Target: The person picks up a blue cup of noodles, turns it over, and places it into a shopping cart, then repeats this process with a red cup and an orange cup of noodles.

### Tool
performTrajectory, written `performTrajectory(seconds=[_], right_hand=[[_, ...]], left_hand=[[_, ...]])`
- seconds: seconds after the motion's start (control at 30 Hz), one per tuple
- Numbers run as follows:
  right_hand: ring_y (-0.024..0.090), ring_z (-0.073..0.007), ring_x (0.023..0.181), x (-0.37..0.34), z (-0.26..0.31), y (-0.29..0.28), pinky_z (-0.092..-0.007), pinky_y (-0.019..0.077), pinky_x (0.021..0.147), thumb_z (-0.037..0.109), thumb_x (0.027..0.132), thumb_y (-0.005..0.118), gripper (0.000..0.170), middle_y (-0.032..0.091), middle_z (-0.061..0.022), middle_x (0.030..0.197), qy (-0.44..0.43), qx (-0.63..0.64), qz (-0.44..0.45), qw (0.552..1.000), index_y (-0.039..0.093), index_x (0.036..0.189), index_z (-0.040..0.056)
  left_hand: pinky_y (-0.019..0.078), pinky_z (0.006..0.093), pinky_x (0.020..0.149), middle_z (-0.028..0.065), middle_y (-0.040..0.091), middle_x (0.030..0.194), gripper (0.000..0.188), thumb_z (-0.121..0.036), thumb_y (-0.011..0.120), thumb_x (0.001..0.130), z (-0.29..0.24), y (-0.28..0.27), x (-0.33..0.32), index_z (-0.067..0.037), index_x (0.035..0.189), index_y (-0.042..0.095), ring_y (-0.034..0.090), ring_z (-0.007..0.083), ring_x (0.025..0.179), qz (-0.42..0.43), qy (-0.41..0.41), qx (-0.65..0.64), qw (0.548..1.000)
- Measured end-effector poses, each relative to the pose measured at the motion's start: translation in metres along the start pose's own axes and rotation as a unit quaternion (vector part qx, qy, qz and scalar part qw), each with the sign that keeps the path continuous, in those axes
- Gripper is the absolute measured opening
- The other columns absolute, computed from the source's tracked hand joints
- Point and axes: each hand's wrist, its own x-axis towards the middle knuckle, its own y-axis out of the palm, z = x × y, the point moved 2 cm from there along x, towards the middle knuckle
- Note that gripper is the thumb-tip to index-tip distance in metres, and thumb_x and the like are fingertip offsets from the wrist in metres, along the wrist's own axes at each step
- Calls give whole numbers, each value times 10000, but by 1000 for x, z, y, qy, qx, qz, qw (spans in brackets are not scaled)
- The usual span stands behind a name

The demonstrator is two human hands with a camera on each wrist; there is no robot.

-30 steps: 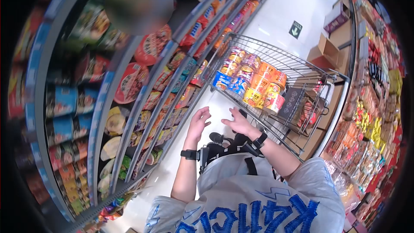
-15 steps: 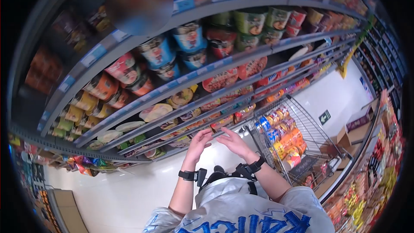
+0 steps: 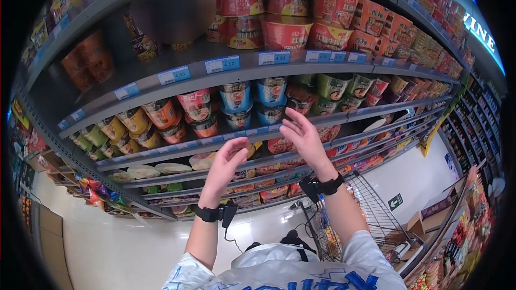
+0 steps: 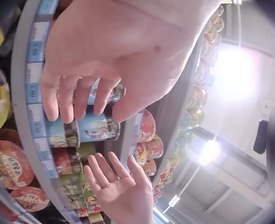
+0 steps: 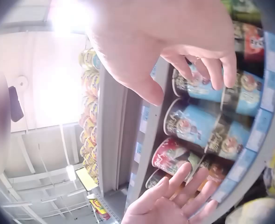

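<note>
In the head view my left hand (image 3: 224, 166) is raised before the shelf, fingers relaxed and holding nothing. Higher and to its right, my right hand (image 3: 305, 142) also holds nothing, its fingers loosely spread. Just beyond them, blue instant noodle cups (image 3: 235, 96) stand stacked on a shelf. A pink-topped cup (image 3: 194, 104) sits left of these, and green cups (image 3: 331, 86) stand to the right. In the left wrist view, my left fingers overlap a blue cup (image 4: 98, 126). My right hand likewise overlaps blue cups (image 5: 189, 123) in the right wrist view.
A grey shelf edge with price tags (image 3: 223, 64) runs above the cups, below red noodle tubs (image 3: 287, 32). A wire shopping cart (image 3: 371, 204) stands at lower right. An open cardboard box (image 3: 416, 225) lies beyond it. Further shelves (image 3: 467, 123) line the far right.
The view has swung from the cart and aisle to face the noodle shelf. Both hands have risen toward the cups and moved further apart, still empty. The cart now shows lower right.
</note>
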Motion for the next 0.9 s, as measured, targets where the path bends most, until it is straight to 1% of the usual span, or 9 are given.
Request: performTrajectory(seconds=[0.07, 0.3, 0.47, 0.57, 0.63, 0.73, 0.77, 0.8, 0.9], right_hand=[[423, -287, 1367, 15, 26, -8, -356, 412, 1086, 128, 923, 687, 659, 407, -182, 1489, -36, -14, 3, 999, 352, 1465, -40], [496, -245, 1291, 65, 84, -41, -335, 450, 1035, 114, 909, 698, 639, 433, -193, 1453, -134, 4, -1, 991, 379, 1441, -39], [601, -202, 1135, 99, 110, -71, -312, 493, 954, 156, 906, 707, 665, 459, -186, 1424, -147, -34, -2, 989, 370, 1443, -46], [659, -172, 988, 116, 114, -86, -284, 531, 834, 203, 902, 715, 707, 488, -193, 1393, -138, -46, -11, 989, 353, 1446, -67], [670, -171, 978, 125, 115, -92, -254, 546, 740, 205, 894, 720, 771, 420, -223, 1460, -103, -29, 27, 994, 299, 1457, -110], [681, -166, 913, 135, 117, -94, -247, 550, 663, 215, 889, 721, 820, 404, -248, 1464, -84, -27, 53, 995, 253, 1465, -132], [681, -166, 913, 138, 117, -94, -247, 550, 663, 215, 889, 721, 820, 404, -248, 1464, -84, -27, 57, 994, 253, 1465, -132], [682, -154, 863, 140, 117, -93, -252, 547, 618, 215, 888, 718, 809, 472, -235, 1388, -86, -27, 60, 994, 264, 1461, -134], [684, -150, 806, 146, 117, -91, -262, 548, 565, 230, 888, 707, 821, 578, -207, 1257, -97, -45, 66, 992, 251, 1471, -124]], left_hand=[[454, 286, 988, 68, 610, 1254, 368, -149, 623, 972, -20, 11, 11, -32, 1313, 546, 569, 145, 1163, 10, 46, 12, 999], [503, 317, 943, 100, 557, 1336, 442, -129, 616, 965, -79, 64, 46, -32, 1378, 492, 576, 179, 1180, 18, 161, 34, 986], [455, 204, 679, 85, 554, 1307, 510, -140, 665, 932, -122, 92, 91, 0, 1385, 477, 543, 41, 837, -29, 206, 69, 976], [492, 221, 744, 109, 550, 1304, 516, -133, 670, 928, -139, 104, 117, 11, 1383, 475, 580, 85, 955, -59, 246, 82, 964], [498, 282, 909, 133, 526, 1369, 540, -151, 662, 938, -147, 105, 140, 38, 1399, 455, 564, 168, 1168, -85, 283, 96, 950], [491, 317, 940, 175, 561, 1341, 609, -201, 687, 910, -161, 112, 158, 60, 1401, 439, 578, 206, 1174, -158, 296, 183, 924], [481, 341, 961, 212, 580, 1312, 652, -241, 697, 888, -164, 110, 165, 76, 1395, 437, 588, 249, 1175, -203, 291, 298, 886], [471, 366, 981, 249, 600, 1282, 697, -282, 707, 866, -166, 111, 169, 92, 1388, 435, 598, 292, 1176, -245, 282, 408, 833], [461, 395, 991, 305, 603, 1248, 737, -349, 707, 835, -167, 115, 177, 98, 1366, 458, 590, 366, 1190, -265, 247, 479, 800]])
